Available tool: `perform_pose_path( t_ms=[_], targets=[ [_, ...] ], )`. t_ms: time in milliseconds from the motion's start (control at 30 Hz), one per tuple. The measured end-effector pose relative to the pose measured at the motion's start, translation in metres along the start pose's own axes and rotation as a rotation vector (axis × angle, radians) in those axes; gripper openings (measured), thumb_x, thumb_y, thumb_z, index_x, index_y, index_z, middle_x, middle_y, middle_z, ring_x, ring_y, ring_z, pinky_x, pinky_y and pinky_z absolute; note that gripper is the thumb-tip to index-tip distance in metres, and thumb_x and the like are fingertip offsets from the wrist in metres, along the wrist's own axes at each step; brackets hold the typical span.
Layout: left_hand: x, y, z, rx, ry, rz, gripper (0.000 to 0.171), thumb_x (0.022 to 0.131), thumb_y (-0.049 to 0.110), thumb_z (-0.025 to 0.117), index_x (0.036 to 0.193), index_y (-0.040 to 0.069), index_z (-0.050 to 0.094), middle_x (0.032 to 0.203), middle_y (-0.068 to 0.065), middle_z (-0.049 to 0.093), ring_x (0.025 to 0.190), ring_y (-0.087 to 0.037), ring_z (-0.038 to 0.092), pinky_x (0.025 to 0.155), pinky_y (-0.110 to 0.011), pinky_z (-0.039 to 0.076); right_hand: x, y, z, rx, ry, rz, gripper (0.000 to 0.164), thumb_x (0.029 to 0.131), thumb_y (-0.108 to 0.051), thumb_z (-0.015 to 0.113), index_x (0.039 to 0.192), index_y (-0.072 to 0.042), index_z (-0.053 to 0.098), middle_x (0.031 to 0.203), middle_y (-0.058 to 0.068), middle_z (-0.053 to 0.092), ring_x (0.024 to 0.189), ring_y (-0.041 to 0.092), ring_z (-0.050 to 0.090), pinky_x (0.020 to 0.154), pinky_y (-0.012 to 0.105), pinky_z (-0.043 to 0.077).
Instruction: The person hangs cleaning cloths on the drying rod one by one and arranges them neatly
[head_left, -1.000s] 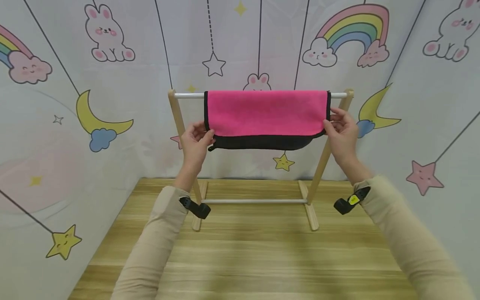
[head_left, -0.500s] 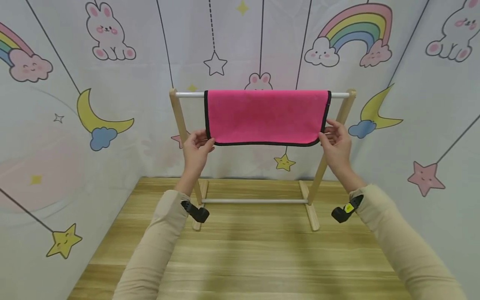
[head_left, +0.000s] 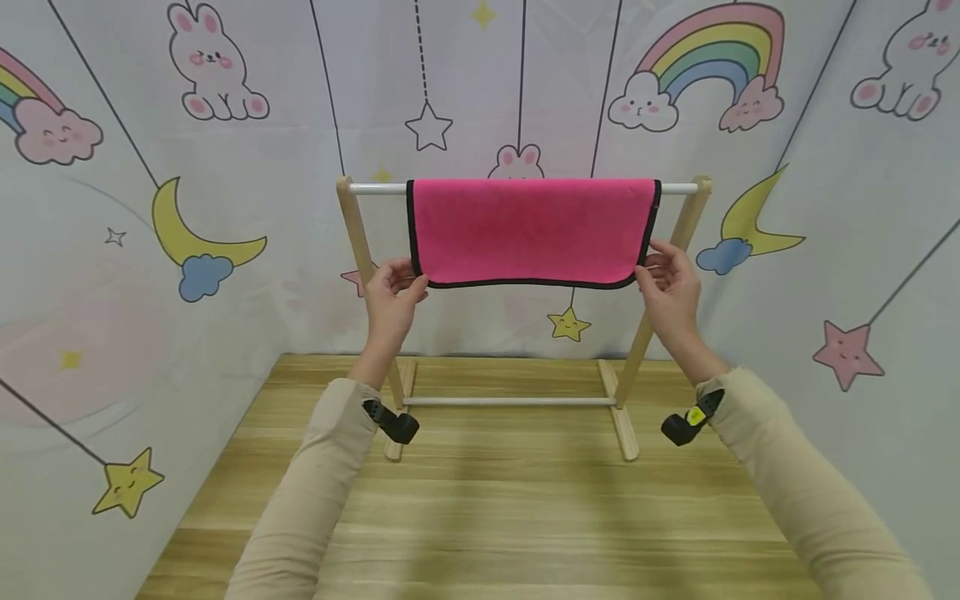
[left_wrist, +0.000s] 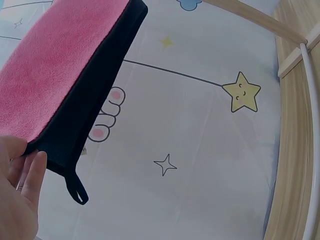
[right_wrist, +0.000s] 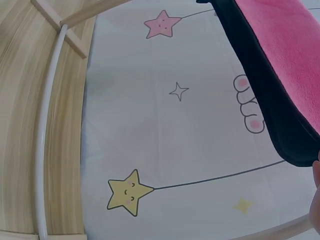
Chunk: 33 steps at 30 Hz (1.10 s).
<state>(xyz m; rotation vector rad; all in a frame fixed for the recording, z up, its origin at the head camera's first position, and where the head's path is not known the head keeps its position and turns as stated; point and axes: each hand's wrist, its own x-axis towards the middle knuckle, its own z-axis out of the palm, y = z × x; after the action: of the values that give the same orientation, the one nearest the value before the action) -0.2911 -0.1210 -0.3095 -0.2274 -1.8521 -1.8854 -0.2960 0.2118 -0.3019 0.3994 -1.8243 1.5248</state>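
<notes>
A pink towel (head_left: 532, 233) with black edging hangs folded over the white top rod (head_left: 378, 190) of a wooden rack. My left hand (head_left: 392, 304) pinches its lower left corner between thumb and fingers. At the lower right corner, my right hand (head_left: 672, 300) pinches the edge in the same way. The left wrist view shows a dark layer (left_wrist: 92, 100) reaching below the pink one, with a small hanging loop (left_wrist: 77, 189) at its corner. Only a sliver of the right fingers (right_wrist: 316, 200) shows in the right wrist view.
The rack's slanted wooden posts (head_left: 686, 221) stand on feet joined by a lower white rod (head_left: 510, 402), on a wood-grain table (head_left: 517, 517). A white backdrop (head_left: 465, 325) printed with stars, rabbits and rainbows rises behind and at both sides.
The towel's front edge has come down and now covers the dark back layer in the head view. My right hand has moved down and slightly left; the left has shifted slightly down.
</notes>
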Motion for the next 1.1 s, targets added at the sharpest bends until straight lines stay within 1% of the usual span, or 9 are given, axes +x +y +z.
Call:
perform_pose_path(
  t_ms=[200, 333, 500, 600, 667, 800, 967, 1100],
  targets=[
    [-0.002, -0.001, 0.000, 0.014, -0.011, 0.000, 0.027, 0.082, -0.006, 0.060, 0.107, -0.014, 0.053, 0.092, -0.012, 0.057, 0.073, -0.006, 0.057, 0.062, -0.014, 0.055, 0.002, 0.001, -0.001, -0.007, 0.001, 0.009, 0.033, 0.082, 0.012, 0.054, 0.114, 0.016, 0.049, 0.084, -0.001, 0.055, 0.068, 0.000, 0.054, 0.057, 0.006, 0.045],
    [-0.003, -0.001, 0.001, 0.026, -0.011, -0.004, 0.027, 0.083, -0.006, 0.059, 0.107, -0.015, 0.052, 0.091, -0.012, 0.057, 0.074, -0.006, 0.057, 0.062, -0.014, 0.055, 0.002, 0.001, -0.001, -0.018, -0.001, 0.023, 0.033, 0.082, 0.011, 0.054, 0.115, 0.014, 0.049, 0.084, 0.001, 0.054, 0.069, 0.000, 0.053, 0.058, 0.005, 0.045],
    [-0.002, -0.001, 0.000, 0.026, -0.011, -0.014, 0.028, 0.083, -0.006, 0.059, 0.108, -0.015, 0.052, 0.092, -0.013, 0.057, 0.074, -0.007, 0.057, 0.062, -0.013, 0.054, 0.001, 0.001, -0.002, -0.018, -0.003, 0.015, 0.032, 0.082, 0.011, 0.055, 0.113, 0.015, 0.050, 0.084, 0.003, 0.054, 0.068, 0.000, 0.054, 0.058, 0.005, 0.045],
    [0.001, -0.006, 0.000, 0.011, -0.001, -0.020, 0.028, 0.082, -0.007, 0.059, 0.108, -0.015, 0.051, 0.093, -0.014, 0.057, 0.074, -0.006, 0.057, 0.062, -0.013, 0.054, 0.000, 0.002, -0.002, -0.024, -0.009, 0.013, 0.031, 0.082, 0.012, 0.055, 0.112, 0.016, 0.051, 0.083, 0.003, 0.054, 0.067, 0.000, 0.054, 0.058, 0.005, 0.046],
    [0.004, -0.012, -0.001, -0.002, 0.008, -0.020, 0.029, 0.082, -0.006, 0.060, 0.108, -0.015, 0.051, 0.093, -0.014, 0.058, 0.073, -0.005, 0.057, 0.061, -0.013, 0.054, -0.001, 0.003, -0.001, -0.025, -0.016, 0.017, 0.030, 0.082, 0.012, 0.055, 0.111, 0.016, 0.051, 0.082, 0.003, 0.055, 0.067, 0.000, 0.055, 0.057, 0.005, 0.046],
    [0.009, -0.024, -0.003, 0.003, 0.016, -0.015, 0.029, 0.083, -0.004, 0.061, 0.109, -0.012, 0.052, 0.094, -0.014, 0.058, 0.073, -0.004, 0.057, 0.061, -0.012, 0.054, -0.003, 0.006, 0.000, -0.038, -0.020, 0.028, 0.030, 0.082, 0.010, 0.055, 0.112, 0.015, 0.051, 0.082, 0.003, 0.055, 0.068, -0.001, 0.054, 0.057, 0.005, 0.045],
    [0.010, -0.028, -0.002, 0.036, 0.026, 0.002, 0.027, 0.083, -0.003, 0.061, 0.107, -0.011, 0.053, 0.093, -0.012, 0.058, 0.073, -0.002, 0.057, 0.061, -0.013, 0.054, -0.004, 0.007, 0.000, -0.038, -0.016, 0.045, 0.032, 0.082, 0.007, 0.059, 0.112, 0.016, 0.050, 0.082, -0.001, 0.055, 0.070, -0.002, 0.052, 0.058, 0.004, 0.043],
    [0.010, -0.027, -0.002, 0.038, 0.029, 0.001, 0.026, 0.083, -0.003, 0.061, 0.106, -0.011, 0.054, 0.090, -0.007, 0.058, 0.072, -0.002, 0.057, 0.061, -0.013, 0.054, -0.004, 0.007, 0.000, -0.036, -0.021, 0.053, 0.032, 0.082, 0.007, 0.059, 0.111, 0.016, 0.050, 0.082, -0.005, 0.054, 0.070, -0.002, 0.052, 0.056, 0.004, 0.042]
  ],
)
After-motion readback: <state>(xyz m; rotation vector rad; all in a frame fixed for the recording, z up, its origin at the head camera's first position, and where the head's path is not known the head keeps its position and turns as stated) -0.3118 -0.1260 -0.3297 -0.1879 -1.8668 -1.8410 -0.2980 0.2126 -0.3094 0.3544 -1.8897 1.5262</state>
